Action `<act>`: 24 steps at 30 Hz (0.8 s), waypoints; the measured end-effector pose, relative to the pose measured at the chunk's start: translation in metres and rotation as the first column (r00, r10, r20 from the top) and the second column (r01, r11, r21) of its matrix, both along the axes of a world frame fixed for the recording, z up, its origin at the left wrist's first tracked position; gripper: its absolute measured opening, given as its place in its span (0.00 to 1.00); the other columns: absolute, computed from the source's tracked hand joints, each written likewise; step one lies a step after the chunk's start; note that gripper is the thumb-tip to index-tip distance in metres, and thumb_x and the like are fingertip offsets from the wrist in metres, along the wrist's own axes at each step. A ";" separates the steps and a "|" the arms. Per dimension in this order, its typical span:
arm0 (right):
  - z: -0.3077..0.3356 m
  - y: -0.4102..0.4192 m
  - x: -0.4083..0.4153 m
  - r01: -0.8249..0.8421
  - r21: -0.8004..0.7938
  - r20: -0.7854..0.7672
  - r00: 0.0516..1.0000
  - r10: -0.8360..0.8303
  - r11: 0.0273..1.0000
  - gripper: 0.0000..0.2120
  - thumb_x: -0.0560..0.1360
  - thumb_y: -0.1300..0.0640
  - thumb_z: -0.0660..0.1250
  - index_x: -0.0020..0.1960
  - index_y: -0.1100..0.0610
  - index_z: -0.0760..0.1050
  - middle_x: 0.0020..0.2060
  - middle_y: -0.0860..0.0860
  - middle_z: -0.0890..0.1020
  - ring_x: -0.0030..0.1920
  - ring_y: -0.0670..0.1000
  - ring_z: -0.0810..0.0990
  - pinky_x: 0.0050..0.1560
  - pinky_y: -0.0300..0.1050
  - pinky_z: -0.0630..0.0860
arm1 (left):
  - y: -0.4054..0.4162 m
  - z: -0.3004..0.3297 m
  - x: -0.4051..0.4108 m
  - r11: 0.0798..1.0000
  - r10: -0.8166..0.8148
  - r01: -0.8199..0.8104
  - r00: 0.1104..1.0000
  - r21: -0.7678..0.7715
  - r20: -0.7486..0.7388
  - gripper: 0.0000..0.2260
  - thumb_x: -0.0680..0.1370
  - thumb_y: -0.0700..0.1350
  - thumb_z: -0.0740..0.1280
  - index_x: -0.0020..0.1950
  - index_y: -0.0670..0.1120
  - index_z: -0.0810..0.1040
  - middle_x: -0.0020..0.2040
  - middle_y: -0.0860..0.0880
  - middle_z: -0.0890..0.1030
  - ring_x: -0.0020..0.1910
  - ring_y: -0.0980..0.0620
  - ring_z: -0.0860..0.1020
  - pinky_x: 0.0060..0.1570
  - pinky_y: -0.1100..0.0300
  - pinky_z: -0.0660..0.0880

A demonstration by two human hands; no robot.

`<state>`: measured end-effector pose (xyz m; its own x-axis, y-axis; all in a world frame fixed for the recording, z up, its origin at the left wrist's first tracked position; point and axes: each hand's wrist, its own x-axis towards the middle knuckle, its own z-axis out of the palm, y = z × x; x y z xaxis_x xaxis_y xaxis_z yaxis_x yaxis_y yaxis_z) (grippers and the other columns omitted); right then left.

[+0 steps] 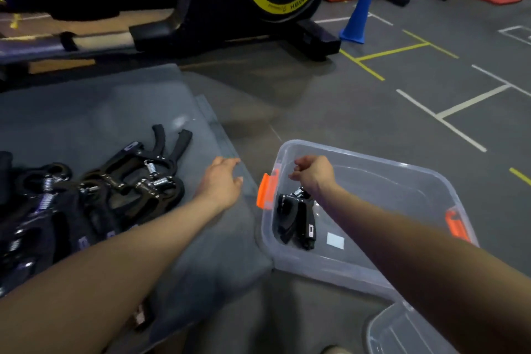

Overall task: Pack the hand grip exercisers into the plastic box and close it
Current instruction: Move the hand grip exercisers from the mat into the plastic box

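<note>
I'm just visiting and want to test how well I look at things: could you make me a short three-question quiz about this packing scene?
1. True or false: the plastic box already has a hand grip exerciser lying in it.
2. Which hand is over the box? A) left hand B) right hand C) both
3. Fill in: the pile of exercisers waiting to be packed lies on a grey ____.

Key:
1. True; a black one lies near the orange latch.
2. B; the left hand is over the mat, beside the pile.
3. Mat.
</note>
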<state>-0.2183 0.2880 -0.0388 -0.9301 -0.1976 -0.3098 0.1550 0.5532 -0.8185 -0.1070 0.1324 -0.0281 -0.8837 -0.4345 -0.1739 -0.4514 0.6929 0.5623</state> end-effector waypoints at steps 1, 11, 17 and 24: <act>0.008 -0.011 0.009 -0.045 0.015 -0.031 0.998 0.046 0.999 0.16 0.68 0.70 0.71 0.56 0.66 0.76 0.33 0.50 0.75 0.43 0.50 0.74 0.43 0.37 0.72 | -0.009 0.005 0.012 1.000 0.019 -0.019 1.000 -0.012 0.006 0.20 0.77 0.42 0.63 0.69 0.45 0.69 0.67 0.43 0.69 0.67 0.44 0.70 0.67 0.53 0.67; 0.021 -0.112 0.121 -0.278 -0.002 0.005 0.961 0.278 0.961 0.13 0.68 0.70 0.72 0.51 0.63 0.76 0.31 0.48 0.72 0.43 0.51 0.73 0.44 0.40 0.75 | -0.091 0.040 0.142 0.981 0.115 -0.103 0.991 -0.163 0.066 0.19 0.74 0.41 0.66 0.66 0.47 0.72 0.64 0.44 0.71 0.66 0.44 0.71 0.67 0.52 0.67; 0.006 -0.154 0.171 -0.431 0.027 0.034 0.902 0.430 0.902 0.14 0.68 0.67 0.73 0.53 0.63 0.76 0.37 0.54 0.76 0.39 0.50 0.74 0.36 0.30 0.70 | -0.120 0.032 0.213 0.963 0.179 -0.150 0.977 -0.223 0.116 0.21 0.74 0.42 0.67 0.67 0.46 0.71 0.64 0.46 0.70 0.67 0.46 0.69 0.67 0.53 0.67; -0.008 -0.165 0.218 -0.533 0.162 0.076 0.846 0.529 0.830 0.18 0.68 0.64 0.74 0.56 0.62 0.77 0.34 0.48 0.76 0.42 0.48 0.75 0.40 0.33 0.71 | -0.124 0.015 0.263 0.963 0.205 -0.178 0.971 -0.203 0.124 0.23 0.75 0.43 0.67 0.69 0.47 0.68 0.67 0.49 0.68 0.68 0.47 0.67 0.68 0.53 0.66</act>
